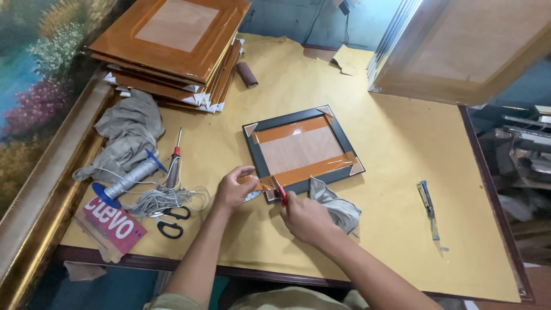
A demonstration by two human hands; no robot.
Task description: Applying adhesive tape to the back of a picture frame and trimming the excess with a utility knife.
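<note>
Yellow paper covers the desk (402,172). Near its front edge, the right hand (307,218) grips a red-handled cutter (281,194); the left hand (232,186) pinches brown tape (261,182) at the black frame (302,150). A slip could nick those pinching fingers.

One package (113,225) lies at the near left edge of the table, just beside the scissors (171,221). It is a flat rectangular pack, red with big white letters, and it lies slanted. A part of it looks like clear plastic at the lower left end. No signs or screens are seen.
</note>
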